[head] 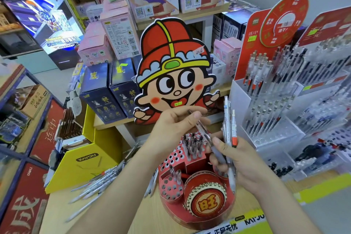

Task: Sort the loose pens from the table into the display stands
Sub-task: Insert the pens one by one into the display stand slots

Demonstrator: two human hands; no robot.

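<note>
Two hands meet above the red display stand (171, 157), which sits near the front edge of the table (133, 214). A bare strip of wood lies open on the stand's left, between it and the loose pens (95, 184). These lie scattered along the foot of a yellow box (85, 169).

The left hand (174, 125) has its thumb and fingertips closed in a pinch on the upper end of a clear pen (204, 132). This pen slants down to the right over the stand's holed tiers. The right hand (245, 165) has its fingers curled round a bundle of pens (228, 119), held upright. The slanting pen's grey grip reaches this hand's thumb; whether that hand holds it too cannot be told.

A few dark-capped pens (193, 144) already stand in the rear tier, and two more stand in a small round cup (175, 175) at the front left. The tall cartoon cutout (174, 74) rises directly behind the stand and walls off the back. Clear acrylic racks (275, 135) full of pens crowd in close on the right. Dark blue boxes (102, 93) stand behind on the left.

The right hand and forearm hide the stand's right side. The lower ends of the bundle are lost in the palm. Both forearms are cut off by the bottom of the view.
</note>
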